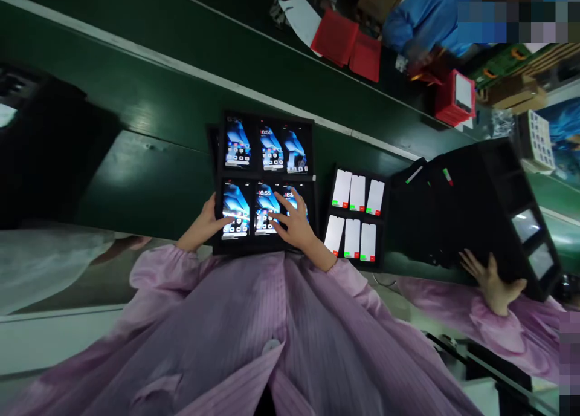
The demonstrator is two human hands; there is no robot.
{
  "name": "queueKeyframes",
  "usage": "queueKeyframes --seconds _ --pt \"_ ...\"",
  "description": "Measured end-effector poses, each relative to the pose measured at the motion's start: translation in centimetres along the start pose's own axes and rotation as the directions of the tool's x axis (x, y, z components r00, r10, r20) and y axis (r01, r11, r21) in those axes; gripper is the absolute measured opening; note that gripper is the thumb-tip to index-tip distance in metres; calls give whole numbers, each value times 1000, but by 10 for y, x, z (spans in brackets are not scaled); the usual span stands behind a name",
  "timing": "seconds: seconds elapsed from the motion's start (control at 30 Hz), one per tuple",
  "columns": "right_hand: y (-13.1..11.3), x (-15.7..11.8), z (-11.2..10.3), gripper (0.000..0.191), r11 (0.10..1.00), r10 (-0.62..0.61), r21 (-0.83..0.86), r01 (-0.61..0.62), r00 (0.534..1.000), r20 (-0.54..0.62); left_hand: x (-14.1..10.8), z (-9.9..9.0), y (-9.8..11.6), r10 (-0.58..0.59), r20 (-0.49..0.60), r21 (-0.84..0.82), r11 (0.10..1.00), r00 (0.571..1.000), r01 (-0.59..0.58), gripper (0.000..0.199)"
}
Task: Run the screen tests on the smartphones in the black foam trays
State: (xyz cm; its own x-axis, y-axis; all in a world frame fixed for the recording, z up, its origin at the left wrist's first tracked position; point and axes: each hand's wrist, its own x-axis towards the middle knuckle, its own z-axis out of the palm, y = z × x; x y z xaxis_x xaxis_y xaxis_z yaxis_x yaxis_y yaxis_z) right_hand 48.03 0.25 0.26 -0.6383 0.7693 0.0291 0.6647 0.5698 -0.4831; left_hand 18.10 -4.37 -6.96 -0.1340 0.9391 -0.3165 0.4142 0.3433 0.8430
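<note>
In front of me on the green bench lies a black tray (267, 176) holding several lit smartphones in two rows, most showing a blue wallpaper with app icons. My left hand (207, 224) rests at the tray's left edge, thumb stretched over the front-left phone (236, 198). Fingers spread, my right hand (295, 221) is over the front row, its fingertips at the middle phone (264, 192) and across the front-right phone (304, 193), which it partly covers. Whether the fingertips press the screens I cannot tell. Neither hand grips anything.
Right of my tray sits another black tray (352, 213) of phones with white screens and red and green marks. Farther right, a co-worker's hand (493, 281) is at a tilted black tray (492, 198). Red folders (335, 36) lie across the bench; black trays (49, 156) stand left.
</note>
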Motion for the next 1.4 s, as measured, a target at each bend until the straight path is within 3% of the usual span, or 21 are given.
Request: queueKeyframes --seconds 0.23,0.37,0.57,0.73,0.87,1.0,1.17,1.4 --pt "-11 -27 10 24 996 -79 52 76 996 48 -21 -7 -12 -37 103 -32 999 994 41 125" --pt "-11 -33 11 21 997 -38 63 36 999 36 -31 -4 -14 -9 128 -33 999 992 14 124" --pt "-12 -33 9 22 998 60 5 -61 996 71 -33 1 -7 -37 38 0 999 999 37 123" --pt "-16 -25 16 29 985 174 -21 -174 985 1 -30 1 0 -49 26 9 999 998 49 124" --pt "-16 -25 16 31 983 184 3 -184 983 -21 -32 6 9 -38 -46 33 999 998 40 123" --pt "-5 -43 3 34 980 201 27 -199 975 -97 -37 16 27 -116 -167 51 991 979 126 125" --pt "17 -80 -14 36 970 244 38 -242 950 -195 -41 23 47 -158 -228 -11 987 961 160 119" --pt "24 -91 -8 36 960 279 46 -276 941 -190 -39 21 40 -104 -209 6 994 972 107 122"
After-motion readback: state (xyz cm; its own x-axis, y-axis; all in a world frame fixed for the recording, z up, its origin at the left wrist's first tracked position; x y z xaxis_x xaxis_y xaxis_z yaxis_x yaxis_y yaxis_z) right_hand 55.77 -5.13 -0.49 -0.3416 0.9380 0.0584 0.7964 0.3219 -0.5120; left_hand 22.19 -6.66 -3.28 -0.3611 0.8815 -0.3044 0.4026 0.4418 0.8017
